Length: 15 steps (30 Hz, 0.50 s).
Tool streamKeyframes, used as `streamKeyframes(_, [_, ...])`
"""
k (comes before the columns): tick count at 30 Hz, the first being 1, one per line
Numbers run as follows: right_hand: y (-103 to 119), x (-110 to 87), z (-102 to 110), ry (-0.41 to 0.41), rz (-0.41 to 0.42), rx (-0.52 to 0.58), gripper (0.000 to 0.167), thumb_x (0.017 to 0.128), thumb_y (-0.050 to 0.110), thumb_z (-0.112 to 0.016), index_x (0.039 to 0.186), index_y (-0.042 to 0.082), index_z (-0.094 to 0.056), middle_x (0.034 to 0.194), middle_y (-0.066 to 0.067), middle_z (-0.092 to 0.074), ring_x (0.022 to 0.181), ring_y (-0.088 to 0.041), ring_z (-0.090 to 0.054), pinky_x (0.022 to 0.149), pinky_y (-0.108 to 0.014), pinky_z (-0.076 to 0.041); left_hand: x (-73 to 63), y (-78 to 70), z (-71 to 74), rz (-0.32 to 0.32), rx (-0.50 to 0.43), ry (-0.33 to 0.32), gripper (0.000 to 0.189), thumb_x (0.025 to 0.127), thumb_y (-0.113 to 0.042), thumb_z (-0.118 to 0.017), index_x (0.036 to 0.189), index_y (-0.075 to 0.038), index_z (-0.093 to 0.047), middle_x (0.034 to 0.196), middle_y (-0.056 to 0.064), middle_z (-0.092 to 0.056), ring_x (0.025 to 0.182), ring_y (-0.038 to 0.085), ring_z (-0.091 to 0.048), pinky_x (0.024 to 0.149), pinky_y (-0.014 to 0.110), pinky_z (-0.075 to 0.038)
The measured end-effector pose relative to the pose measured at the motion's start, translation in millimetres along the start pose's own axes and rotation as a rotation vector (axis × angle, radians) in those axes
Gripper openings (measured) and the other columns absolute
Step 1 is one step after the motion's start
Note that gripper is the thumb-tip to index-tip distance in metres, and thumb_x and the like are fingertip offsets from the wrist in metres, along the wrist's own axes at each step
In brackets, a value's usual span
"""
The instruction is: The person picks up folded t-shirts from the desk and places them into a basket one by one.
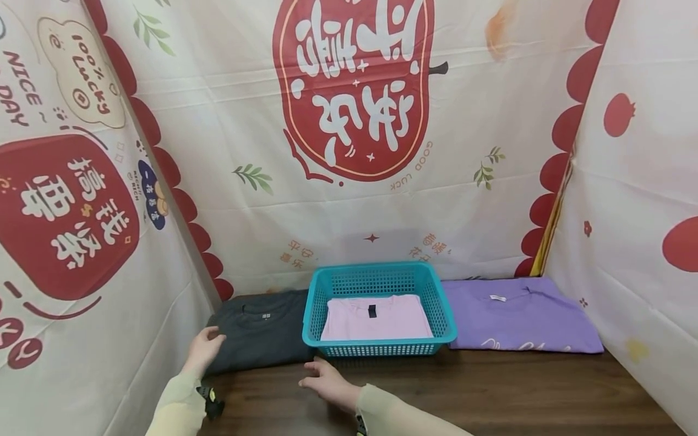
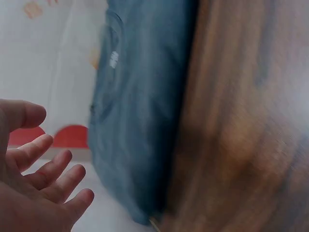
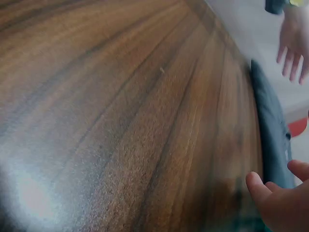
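A folded dark grey T-shirt (image 1: 262, 333) lies on the table, left of a teal plastic basket (image 1: 378, 350). My left hand (image 1: 204, 348) hovers at the shirt's left edge, fingers spread and holding nothing; the left wrist view shows the fingers (image 2: 58, 176) apart from the shirt (image 2: 140, 106). Near the shirt's front right corner and the basket's front left corner is my right hand (image 1: 329, 383), its fingers loosely extended around nothing. Inside the basket lies a folded pink T-shirt (image 1: 376, 324) with a dark neck label.
A folded purple T-shirt (image 1: 518, 318) lies right of the basket. The brown wooden table (image 1: 491, 393) runs along the front. Printed cloth walls stand at the back (image 1: 218, 121), on the left (image 1: 152, 315) and on the right (image 1: 643, 200).
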State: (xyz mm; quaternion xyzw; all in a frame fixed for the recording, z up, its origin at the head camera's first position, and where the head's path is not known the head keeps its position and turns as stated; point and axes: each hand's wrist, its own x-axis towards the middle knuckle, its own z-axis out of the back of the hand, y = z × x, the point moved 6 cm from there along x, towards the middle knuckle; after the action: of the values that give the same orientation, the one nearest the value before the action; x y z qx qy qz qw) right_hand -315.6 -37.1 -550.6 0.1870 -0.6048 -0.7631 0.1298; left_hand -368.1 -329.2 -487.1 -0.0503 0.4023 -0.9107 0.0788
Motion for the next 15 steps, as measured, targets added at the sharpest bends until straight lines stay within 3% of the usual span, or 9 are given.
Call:
streamKeyframes(8, [-22.4,9.2,-4.8,0.011,-0.079,0.067,0.045,0.090,0.010,-0.062,0.131,-0.009,-0.053,0.142,-0.028,-0.040,0.116,-0.036,-0.052,0.077,-0.048,-0.052,-12.0,38.3,-12.7,0.077,0.028,0.085,0.062,0.095,-0.020,-0.047,0.138,0.020,-0.027,0.140,0.045,-0.025,0.127,0.057,-0.029,0.102,0.061,-0.031])
streamKeyframes(11, [-27.6,13.0,-7.1,0.019,-0.091,0.080,0.046,0.090,0.011,-0.062,0.131,-0.008,-0.053,0.139,-0.026,-0.044,0.111,-0.032,-0.055,0.077,-0.047,-0.052,-13.4,46.6,-13.6,0.109,0.029,0.084,0.064,0.095,-0.021,-0.047,0.138,0.020,-0.025,0.140,0.045,-0.023,0.129,0.058,-0.025,0.104,0.062,-0.028])
streamKeyframes(15, [-30.7,16.4,-11.4,0.036,-0.094,0.076,0.046,0.090,0.012,-0.062,0.131,-0.008,-0.054,0.146,-0.025,-0.037,0.118,-0.035,-0.052,0.081,-0.050,-0.051,-15.3,56.1,-10.8,0.164,0.031,0.065,0.067,0.094,-0.022,-0.048,0.138,0.021,-0.022,0.139,0.045,-0.021,0.129,0.058,-0.021,0.106,0.062,-0.024])
